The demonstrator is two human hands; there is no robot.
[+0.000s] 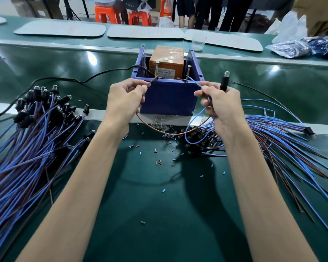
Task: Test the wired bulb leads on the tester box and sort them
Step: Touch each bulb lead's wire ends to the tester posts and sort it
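Head view: my left hand pinches the brown wire. My right hand pinches the blue wire and grips the bulb. Both wire tips sit by the screws of the blue box, at the green bench's far edge. A left pile and a right pile of leads line its side edges. I can't read the orange block's label. Orange stools stand beyond.

Both forearms stretched forward; left hand and right hand raised, fingers pinching ends of bulb lead.
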